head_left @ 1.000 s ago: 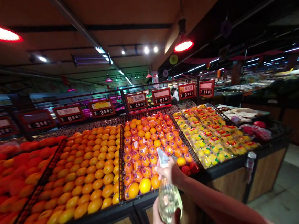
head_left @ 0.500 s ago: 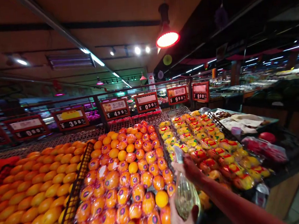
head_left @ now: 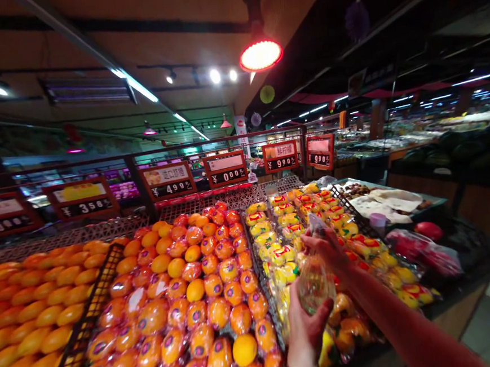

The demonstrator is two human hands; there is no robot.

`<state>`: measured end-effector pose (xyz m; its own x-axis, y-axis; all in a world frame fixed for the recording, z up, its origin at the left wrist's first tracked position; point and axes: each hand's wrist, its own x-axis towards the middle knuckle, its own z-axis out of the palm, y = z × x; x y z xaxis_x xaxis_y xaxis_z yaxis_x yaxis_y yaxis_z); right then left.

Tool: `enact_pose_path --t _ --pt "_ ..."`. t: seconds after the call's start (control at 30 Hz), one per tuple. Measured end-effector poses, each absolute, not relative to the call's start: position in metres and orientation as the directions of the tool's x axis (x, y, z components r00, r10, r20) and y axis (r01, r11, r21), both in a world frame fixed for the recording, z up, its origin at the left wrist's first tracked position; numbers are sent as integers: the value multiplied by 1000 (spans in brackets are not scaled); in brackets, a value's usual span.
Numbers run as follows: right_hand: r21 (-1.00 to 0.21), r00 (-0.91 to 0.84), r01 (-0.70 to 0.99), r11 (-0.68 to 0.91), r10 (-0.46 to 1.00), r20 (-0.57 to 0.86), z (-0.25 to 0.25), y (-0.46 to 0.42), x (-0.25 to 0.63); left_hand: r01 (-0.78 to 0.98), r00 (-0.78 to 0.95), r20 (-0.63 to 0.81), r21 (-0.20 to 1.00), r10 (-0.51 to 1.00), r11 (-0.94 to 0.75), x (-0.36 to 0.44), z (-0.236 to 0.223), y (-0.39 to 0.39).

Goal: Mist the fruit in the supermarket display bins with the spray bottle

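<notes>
Spray bottle (head_left: pixel 314 282) held over the lemons (head_left: pixel 283 242). Left hand (head_left: pixel 305 328) cups its base from below, fingers clenched round it for support; right hand (head_left: pixel 330 250) grips the neck at the trigger. Oranges (head_left: pixel 202 288) alongside.

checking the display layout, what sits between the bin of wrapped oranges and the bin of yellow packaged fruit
In the head view, a black wire divider stands between the wrapped oranges and the yellow packaged fruit; nothing else separates them.

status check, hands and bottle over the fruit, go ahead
Left hand cupping clear spray bottle from below. Right hand gripping its nozzle top. Bottle held over wrapped lemons; nothing blocking.
</notes>
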<state>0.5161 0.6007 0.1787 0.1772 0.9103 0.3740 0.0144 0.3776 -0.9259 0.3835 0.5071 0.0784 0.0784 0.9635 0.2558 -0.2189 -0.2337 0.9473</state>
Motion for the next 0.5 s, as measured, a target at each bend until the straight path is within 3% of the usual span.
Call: enact_pose_path --t 0.13,0.27,0.5 --pt "-932 269 28 361 895 355 191 599 561 -335 220 280 921 934 -197 415 97 514" --pt "-939 364 70 338 867 339 185 580 605 -300 339 253 942 906 -151 442 94 510" --pt "-970 513 137 202 823 243 102 511 622 -320 557 63 936 828 144 444 26 484"
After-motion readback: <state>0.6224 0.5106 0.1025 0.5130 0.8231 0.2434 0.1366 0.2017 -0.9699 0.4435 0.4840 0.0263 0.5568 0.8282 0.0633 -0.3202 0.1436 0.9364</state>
